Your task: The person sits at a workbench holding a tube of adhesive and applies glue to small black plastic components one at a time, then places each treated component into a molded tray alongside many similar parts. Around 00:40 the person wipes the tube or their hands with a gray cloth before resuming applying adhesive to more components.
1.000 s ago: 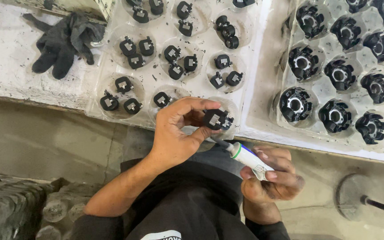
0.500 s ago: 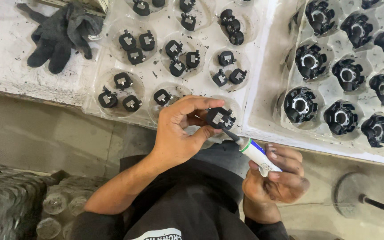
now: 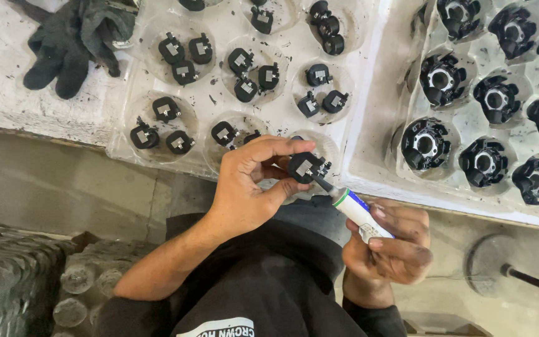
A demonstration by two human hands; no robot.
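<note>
My left hand (image 3: 251,187) pinches a small black plastic part (image 3: 307,167) with a metal insert between thumb and fingers, just over the near edge of the left tray. My right hand (image 3: 391,246) grips a white pen-shaped tool (image 3: 355,211) with a green and blue band. Its dark tip touches the underside of the small black part. Both hands sit above my lap, in front of a clear blister tray (image 3: 216,100) whose round pockets hold several more of the same small black parts.
A second tray (image 3: 382,112) at right holds several larger black ring-shaped housings (image 3: 424,143). A pair of dark gloves (image 3: 73,37) lies at the top left on the white bench. A round metal base with a rod (image 3: 491,271) stands low right. Stacked clear trays (image 3: 76,293) sit low left.
The hands with the part and tool keep nearly the same pose. The view has shifted slightly, so the trays sit a little lower in the picture.
</note>
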